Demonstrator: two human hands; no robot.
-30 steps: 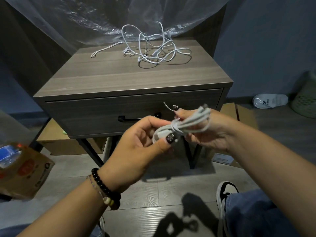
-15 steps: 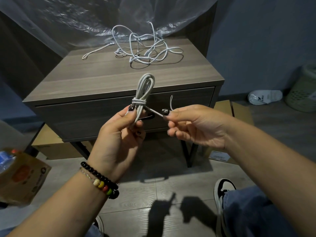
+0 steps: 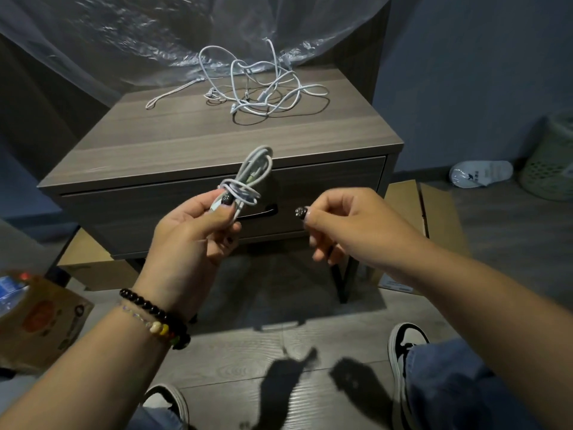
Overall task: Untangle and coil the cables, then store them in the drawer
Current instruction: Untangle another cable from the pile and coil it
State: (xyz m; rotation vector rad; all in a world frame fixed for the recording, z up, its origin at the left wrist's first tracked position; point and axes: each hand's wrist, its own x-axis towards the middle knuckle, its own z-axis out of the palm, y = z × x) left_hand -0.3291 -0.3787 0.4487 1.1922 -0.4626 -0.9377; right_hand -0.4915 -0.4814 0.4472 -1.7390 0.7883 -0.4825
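While the coiled cable (image 3: 248, 178) is being held up in front of the closed drawer (image 3: 325, 193), the scene is being viewed from above by the head camera. At the far left, on the floor, a cardboard box (image 3: 40, 321) is lying. The bundle, white and wrapped around its own middle, is being gripped by the left hand (image 3: 189, 240), whose fingers (image 3: 198, 201) are being curled round the lower part of the loops while the thumb is being pressed against the wrap; the upper loop is standing up over the front edge of the surface (image 3: 155, 147). A beaded bracelet (image 3: 158, 321) is being worn on that wrist. Toward the rear edge of the surface, near its middle, the tangled cables (image 3: 254, 85) are lying in a loose heap, with one strand being trailed out toward the rear left corner. The drawer handle (image 3: 263, 212) is being partly hidden behind the bundle. To the right, the right hand (image 3: 350, 225) is being held apart from the bundle, its fingers curled loosely inward, nothing visible in them. At the far right, on the floor, a white slipper (image 3: 480, 172) is lying beside a pale basket (image 3: 552, 159).
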